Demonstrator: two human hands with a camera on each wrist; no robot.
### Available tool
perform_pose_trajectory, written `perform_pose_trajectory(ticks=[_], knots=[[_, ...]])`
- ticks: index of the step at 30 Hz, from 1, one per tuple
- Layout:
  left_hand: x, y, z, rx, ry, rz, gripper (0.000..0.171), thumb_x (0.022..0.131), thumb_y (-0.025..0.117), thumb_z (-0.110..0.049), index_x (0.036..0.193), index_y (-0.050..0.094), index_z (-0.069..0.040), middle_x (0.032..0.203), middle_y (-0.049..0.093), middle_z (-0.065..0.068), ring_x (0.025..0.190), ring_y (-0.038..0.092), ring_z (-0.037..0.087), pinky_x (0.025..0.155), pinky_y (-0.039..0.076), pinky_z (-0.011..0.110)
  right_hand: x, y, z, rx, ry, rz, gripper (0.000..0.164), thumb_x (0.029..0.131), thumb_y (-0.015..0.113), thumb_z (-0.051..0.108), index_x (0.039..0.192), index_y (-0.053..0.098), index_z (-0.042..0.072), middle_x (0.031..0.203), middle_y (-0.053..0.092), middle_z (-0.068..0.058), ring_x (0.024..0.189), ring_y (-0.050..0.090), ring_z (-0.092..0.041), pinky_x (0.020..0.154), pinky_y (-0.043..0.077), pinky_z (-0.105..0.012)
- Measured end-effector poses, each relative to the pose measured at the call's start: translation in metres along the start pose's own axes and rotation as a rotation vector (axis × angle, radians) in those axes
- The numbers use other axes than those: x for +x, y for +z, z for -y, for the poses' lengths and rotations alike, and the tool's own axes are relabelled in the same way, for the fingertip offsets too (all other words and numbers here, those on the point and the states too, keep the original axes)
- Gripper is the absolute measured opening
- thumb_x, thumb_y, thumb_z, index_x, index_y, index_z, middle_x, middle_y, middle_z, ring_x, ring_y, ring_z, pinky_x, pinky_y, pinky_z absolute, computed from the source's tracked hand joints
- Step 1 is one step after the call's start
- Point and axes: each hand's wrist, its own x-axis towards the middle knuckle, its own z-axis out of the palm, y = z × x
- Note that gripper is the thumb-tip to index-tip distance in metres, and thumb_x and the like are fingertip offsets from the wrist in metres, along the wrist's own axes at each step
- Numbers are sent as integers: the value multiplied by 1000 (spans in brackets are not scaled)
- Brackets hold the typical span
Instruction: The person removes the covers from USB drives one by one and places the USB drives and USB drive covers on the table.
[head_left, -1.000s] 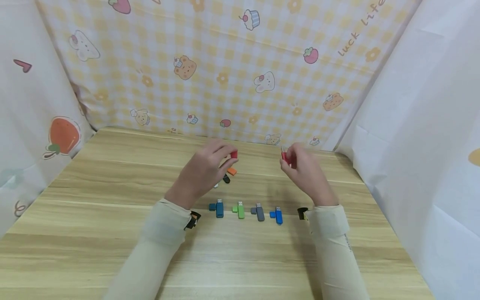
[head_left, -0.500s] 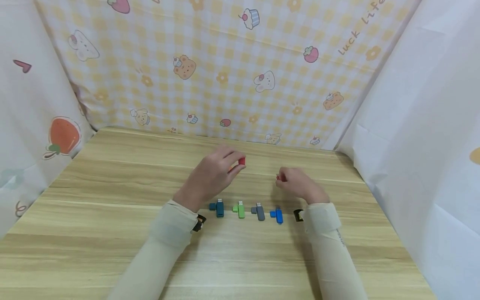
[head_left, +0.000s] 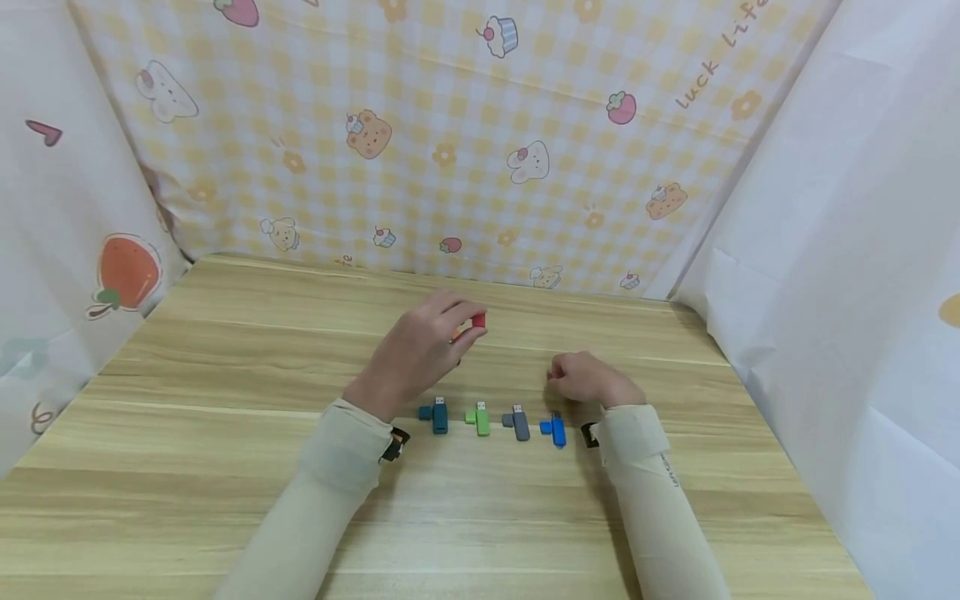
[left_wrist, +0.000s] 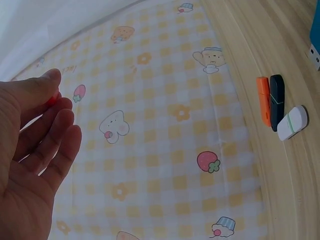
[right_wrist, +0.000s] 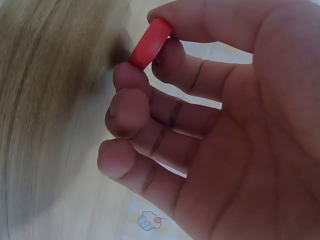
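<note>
In the head view my left hand (head_left: pixel 420 350) pinches a small red USB stick cap (head_left: pixel 479 320) between thumb and forefinger, raised over the back half of the table. My right hand (head_left: pixel 588 379) is lower, just behind the right end of a row of USB sticks. Its thumb and fingertips pinch a red USB stick (right_wrist: pixel 151 44), whose connector is hidden in the right wrist view. The row holds a teal stick (head_left: pixel 439 415), a green one (head_left: pixel 482 419), a grey one (head_left: pixel 521 422) and a blue one (head_left: pixel 558 430), each with its cap lying to its left.
An orange stick (left_wrist: pixel 263 101), a black stick (left_wrist: pixel 276 102) and a white stick (left_wrist: pixel 292 122) lie together, mostly hidden by the left hand in the head view. A checked cloth (head_left: pixel 442 200) hangs behind the wooden table (head_left: pixel 465 525); white cloths flank it.
My right hand has come down and towards me, close behind the row, with the red USB stick. The left hand has shifted slightly right and lower, still pinching the cap.
</note>
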Motion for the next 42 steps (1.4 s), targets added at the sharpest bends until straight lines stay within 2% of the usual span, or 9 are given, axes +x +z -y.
perform_pose_trajectory(ticks=[5,12,18,23,29,35,38,42], knots=[[0,1,1,-9,3,-1,25,95,85,-14,115,79,1,110,78,12,99,73,24,88,66,31,-1,1,1,-5,-2,25,13,106,65,19,98,70,9,85,63,-4,79,57,-19,68,43,-29],[-1,1,1,-15,-11,0,24,95,85,-12,114,79,0,109,77,11,96,72,23,85,66,30,-1,2,3,-8,18,38,17,104,69,20,90,69,11,83,62,-2,79,56,-19,69,43,-29],[0,2,2,-12,3,-12,22,94,85,-11,113,79,0,107,77,11,94,71,23,83,66,30,-1,2,4,-9,-5,45,19,103,71,19,85,69,11,81,63,-1,78,56,-18,70,42,-29],[0,3,2,-26,-11,-1,21,96,84,-14,113,79,-1,107,75,11,94,71,23,82,66,30,-2,1,5,3,-7,51,21,104,70,19,84,68,11,78,61,0,76,55,-17,69,41,-28],[1,7,-2,-69,-40,51,17,98,81,-14,111,79,-2,108,74,10,99,68,24,85,64,30,-5,-5,0,-15,14,33,24,108,64,27,90,70,13,82,62,-1,77,55,-18,68,42,-29],[5,21,-8,-108,-85,91,17,99,79,-11,112,80,1,109,76,11,100,70,24,86,65,29,-12,-16,-5,12,34,-17,24,110,61,29,103,73,11,94,69,-5,86,60,-22,74,48,-33],[8,30,-12,-110,-123,122,16,100,78,-11,111,80,1,107,77,11,97,72,23,86,66,29,-14,-21,-7,10,14,-36,24,110,61,28,106,73,7,95,70,-6,87,60,-23,75,49,-33],[17,44,-18,-137,-185,219,15,103,75,-12,112,79,-1,106,77,10,97,71,22,88,65,30,-16,-25,-9,-10,-11,-65,26,110,61,27,107,73,4,95,71,-9,83,59,-21,72,49,-32]])
